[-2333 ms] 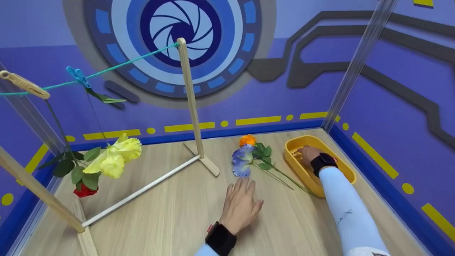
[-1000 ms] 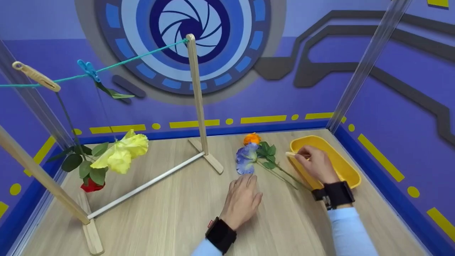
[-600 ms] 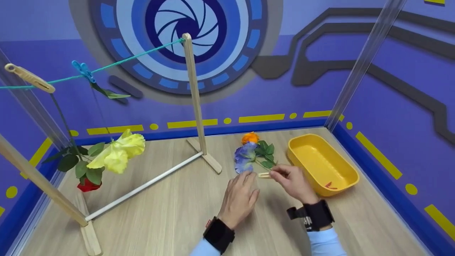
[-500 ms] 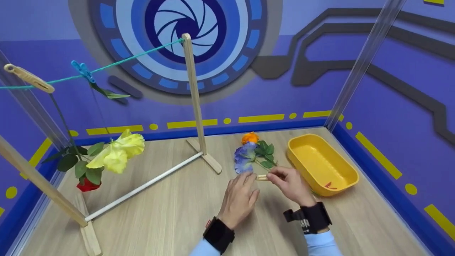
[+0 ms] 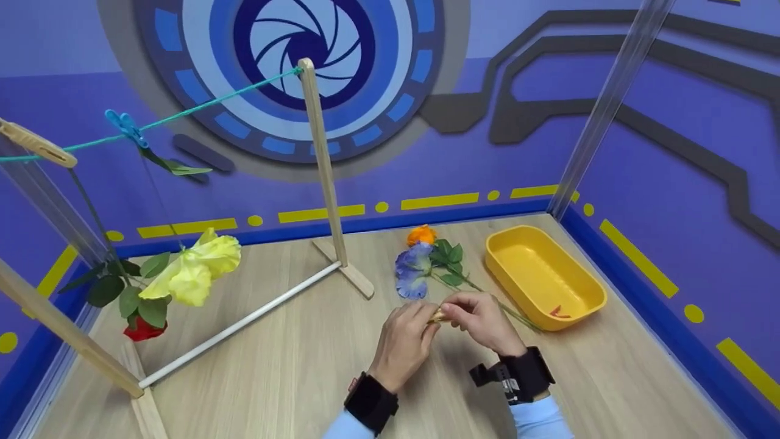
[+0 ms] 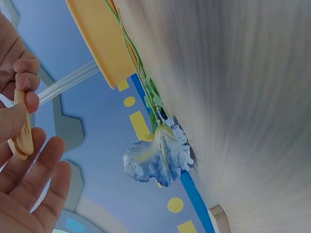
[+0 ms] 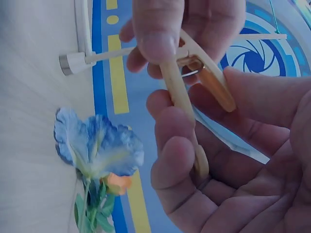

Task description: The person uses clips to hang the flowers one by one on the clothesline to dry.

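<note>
Both hands meet on a beige clothespin (image 7: pixel 182 92) held above the table, in front of the lying flowers. My right hand (image 5: pixel 484 323) pinches one end between thumb and fingers. The thumb and fingers of my left hand (image 5: pixel 399 347) close on its other end; in the left wrist view the clothespin (image 6: pixel 22 126) lies between them. Its two legs and metal spring show in the right wrist view. Just beyond the hands lie a blue-purple flower (image 5: pixel 414 268) and an orange flower (image 5: pixel 421 235), their green stems running toward the yellow tray (image 5: pixel 496 268).
At left stands a wooden rack (image 5: pixel 323 164) with a teal line (image 5: pixel 201 108). From it, heads down, hang a red rose (image 5: pixel 145 329) on a beige clothespin (image 5: pixel 36 146) and a yellow flower (image 5: pixel 195 268) on a blue clothespin (image 5: pixel 126 128). Small red pieces (image 5: pixel 559 313) lie in the tray.
My right hand has lifted the clothespin out of the yellow tray and carried it left to my left hand. The left hand, earlier resting flat on the table, now grips it too.
</note>
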The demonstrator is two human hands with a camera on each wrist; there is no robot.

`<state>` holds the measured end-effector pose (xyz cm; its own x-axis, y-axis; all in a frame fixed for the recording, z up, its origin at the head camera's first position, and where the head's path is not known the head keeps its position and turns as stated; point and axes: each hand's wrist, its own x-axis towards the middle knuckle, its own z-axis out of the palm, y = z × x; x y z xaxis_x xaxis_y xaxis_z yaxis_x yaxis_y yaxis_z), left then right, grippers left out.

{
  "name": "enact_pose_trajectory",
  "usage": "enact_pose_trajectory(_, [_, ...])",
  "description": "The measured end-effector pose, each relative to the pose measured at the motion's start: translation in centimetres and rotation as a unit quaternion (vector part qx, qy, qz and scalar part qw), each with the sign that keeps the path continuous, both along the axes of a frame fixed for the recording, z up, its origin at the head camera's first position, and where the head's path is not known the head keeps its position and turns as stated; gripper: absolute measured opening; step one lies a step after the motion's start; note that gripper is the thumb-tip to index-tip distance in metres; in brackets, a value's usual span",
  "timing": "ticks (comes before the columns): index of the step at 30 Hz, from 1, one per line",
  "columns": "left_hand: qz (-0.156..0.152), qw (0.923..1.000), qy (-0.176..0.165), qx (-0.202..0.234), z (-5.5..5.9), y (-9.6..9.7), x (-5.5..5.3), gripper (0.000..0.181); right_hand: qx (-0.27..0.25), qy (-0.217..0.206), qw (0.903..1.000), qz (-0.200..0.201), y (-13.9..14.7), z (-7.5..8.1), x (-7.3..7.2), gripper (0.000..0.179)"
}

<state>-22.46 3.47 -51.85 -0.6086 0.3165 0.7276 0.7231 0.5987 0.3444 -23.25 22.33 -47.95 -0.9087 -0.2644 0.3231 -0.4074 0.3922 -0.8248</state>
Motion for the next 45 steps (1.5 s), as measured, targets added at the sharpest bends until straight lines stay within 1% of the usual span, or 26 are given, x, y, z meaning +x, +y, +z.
enact_pose_trajectory(4, [0.000,1.0000,-0.001,0.001,0.0,-0.1,0.2,0.020,-0.021,-0.016,0.9995,-0.017,-0.5,0.2,0.0,0.016])
enact_pose_trajectory(6, [0.001,1.0000,-0.005,0.001,0.0,-0.1,0.3,0.019,-0.037,-0.023,0.9989,-0.018,-0.6,0.3,0.1,0.017])
enact_pose_trajectory(9, [0.004,0.9999,-0.011,0.004,0.0,-0.1,0.2,0.016,-0.050,-0.026,0.9984,0.011,-0.5,0.2,0.1,0.019])
enact_pose_trajectory(12, [0.010,0.9997,-0.019,0.006,-0.1,0.0,0.1,0.012,-0.054,-0.028,0.9966,0.056,-0.1,0.1,0.1,0.029])
enact_pose_trajectory(14, [0.010,0.9996,-0.026,0.009,-0.1,0.0,0.0,0.010,-0.056,-0.025,0.9950,0.078,0.2,0.1,0.0,0.035])
enact_pose_trajectory(17, [0.003,0.9991,-0.040,0.017,-0.1,0.0,0.0,0.009,-0.058,-0.017,0.9937,0.094,0.4,0.1,-0.1,0.035])
enact_pose_trajectory(24, [-0.024,0.9971,-0.068,0.023,0.0,0.2,0.2,0.013,-0.051,0.005,0.9961,0.072,0.6,0.2,0.0,0.022])
enact_pose_trajectory(29, [-0.041,0.9950,-0.087,0.026,0.1,0.4,0.3,0.013,-0.042,0.045,0.9971,0.044,0.4,0.2,0.2,0.010])
enact_pose_trajectory(32, [-0.047,0.9938,-0.098,0.027,0.2,0.4,0.3,0.015,-0.034,0.070,0.9966,0.026,0.1,0.4,0.3,0.009])
enact_pose_trajectory(34, [-0.050,0.9930,-0.104,0.027,0.1,0.5,0.3,0.016,-0.034,0.082,0.9958,0.020,-0.1,0.5,0.4,0.008])
enact_pose_trajectory(37, [-0.055,0.9917,-0.112,0.032,0.1,0.5,0.2,0.018,-0.038,0.085,0.9954,0.019,-0.2,0.7,0.4,0.007])
enact_pose_trajectory(42, [-0.058,0.9904,-0.117,0.046,0.2,0.4,0.2,0.024,-0.025,0.067,0.9974,0.009,0.0,0.5,0.3,0.013])
enact_pose_trajectory(45, [-0.063,0.9901,-0.118,0.044,0.1,0.3,0.2,0.024,-0.020,0.059,0.9980,0.014,0.4,0.3,0.0,0.016])
